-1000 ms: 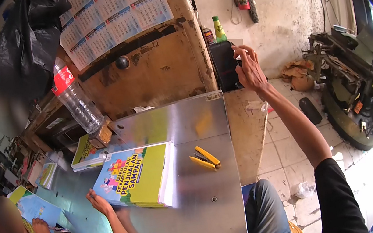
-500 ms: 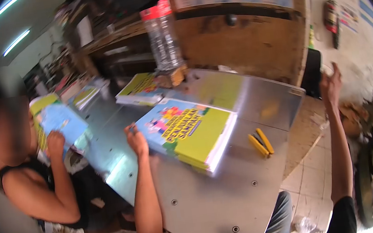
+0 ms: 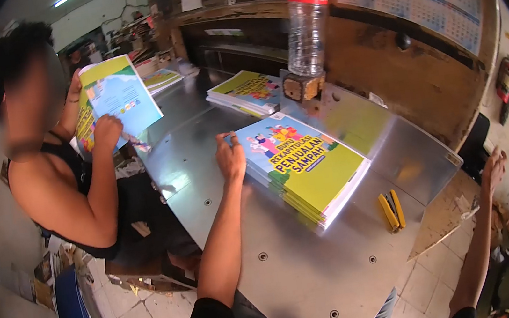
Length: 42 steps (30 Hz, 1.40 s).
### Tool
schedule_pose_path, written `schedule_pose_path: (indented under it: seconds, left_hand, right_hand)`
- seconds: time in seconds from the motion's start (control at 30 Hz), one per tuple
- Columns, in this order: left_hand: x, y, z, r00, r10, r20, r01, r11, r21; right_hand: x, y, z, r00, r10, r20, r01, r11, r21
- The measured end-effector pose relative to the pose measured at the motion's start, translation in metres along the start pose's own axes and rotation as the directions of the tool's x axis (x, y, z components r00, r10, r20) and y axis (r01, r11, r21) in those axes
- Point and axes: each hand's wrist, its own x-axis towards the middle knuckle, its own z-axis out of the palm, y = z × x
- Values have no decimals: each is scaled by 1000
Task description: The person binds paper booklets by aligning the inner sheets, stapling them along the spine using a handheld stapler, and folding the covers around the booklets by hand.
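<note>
A thick stack of booklets [image 3: 328, 181], printed green and blue with the title "Buku Rekapitulasi Penjualan Sampah", lies on the metal table in front of me. My left hand [image 3: 230, 157] is at the left edge of that stack, its fingers slightly bent and apart; whether they touch the covers I cannot tell. Out past the table's right side, my right hand [image 3: 494, 170] hangs in the air, fingers loosely spread with nothing in them. A yellow stapler [image 3: 392, 211] rests on the table to the right of the stack.
At my left a seated person [image 3: 71, 183] holds a booklet [image 3: 122, 102]. More booklets [image 3: 245, 90] lie farther back. A plastic bottle [image 3: 304, 36] stands on a wooden block [image 3: 303, 87]. The metal table [image 3: 303, 281] has bolts in its surface. A fire extinguisher [image 3: 505, 82] hangs at right.
The view has turned left, so the table things appear shifted right. My left hand stays by the stack and my right hand stays out to the side. The other person's booklet is now held more upright.
</note>
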Motion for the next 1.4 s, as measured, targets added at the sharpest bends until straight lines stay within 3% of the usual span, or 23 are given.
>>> schedule_pose_path:
  seconds: [0.07,0.17,0.23,0.33,0.4,0.47,0.53,0.67,0.8,0.87,0.93,0.97,1.0,1.03,1.07,1.1,1.13,1.17,1.2,1.23,1.27,1.3,1.4]
  left_hand:
    - [1,-8,1,999,52,13,-52,999,-11]
    - [2,-6,0,1000,20,1,-20,1000,7]
    - [1,-6,2,1000,26,0,-26,999,-37]
    - [6,-17,11,998,57,-24,-60,990,-127]
    - [2,-10,9,997,40,-70,-46,995,-91]
    - [-1,-5,7,995,53,-86,-59,996,-72]
    - [-1,-4,10,983,76,-166,-95,989,-111]
    - [-2,3,9,976,-139,-169,88,957,-276]
    - [-4,7,7,965,-196,-177,132,938,-321]
    - [-5,9,9,957,-220,-187,153,936,-318]
    - [-3,13,4,942,-317,-110,283,927,-247]
    - [3,-13,12,986,-129,-101,109,977,-183]
    - [11,-40,20,994,63,-88,-74,989,-128]
    - [23,-62,32,996,47,-74,-56,991,-120]
    - [29,-81,43,977,152,-151,-156,988,-9]
    - [30,-79,42,978,130,-162,-137,990,-35]
    - [31,-77,39,983,79,-166,-94,992,-80]
    - [35,-78,38,986,26,-165,-47,990,-129]
    - [42,-81,38,986,-34,-163,4,983,-185]
    - [46,-82,38,984,-85,-157,48,972,-230]
    - [40,-65,31,981,-126,-148,86,964,-251]
    - [33,-46,22,976,-166,-139,124,955,-271]
    - [24,-39,16,981,-143,-132,103,957,-270]
  right_hand:
    - [3,6,-2,997,12,75,-13,1000,10]
    - [5,12,-2,994,-51,101,54,998,-22]
    - [5,7,0,998,-4,65,10,995,-97]
    - [40,76,34,988,-43,147,41,999,13]
    - [39,69,35,994,54,99,-53,999,-13]
    - [54,109,51,985,-127,118,138,987,-85]
    - [51,105,52,990,-92,112,96,995,-31]
    - [62,135,64,965,-241,102,243,970,-2]
    - [48,109,53,987,-102,125,102,995,2]
    - [67,160,73,867,-492,78,498,859,-117]
    - [101,212,103,921,-160,354,144,987,70]
    - [90,229,99,761,-633,146,643,766,-31]
    - [74,212,83,768,-626,132,640,753,-150]
    - [58,187,68,764,-625,160,639,699,-323]
    - [43,149,47,797,-584,152,599,736,-315]
    - [24,108,30,913,-389,119,404,901,-157]
    - [-3,25,-16,938,-197,287,225,972,-69]
    - [2,53,11,856,-513,67,503,796,-336]
    - [-9,10,-12,963,-244,114,258,958,-129]
    - [-22,-36,-37,985,77,155,-94,990,104]
    - [-35,-84,-63,915,361,177,-398,879,262]
    - [-28,-56,-43,955,295,25,-290,919,268]
    - [-27,-66,-52,884,464,50,-450,819,357]
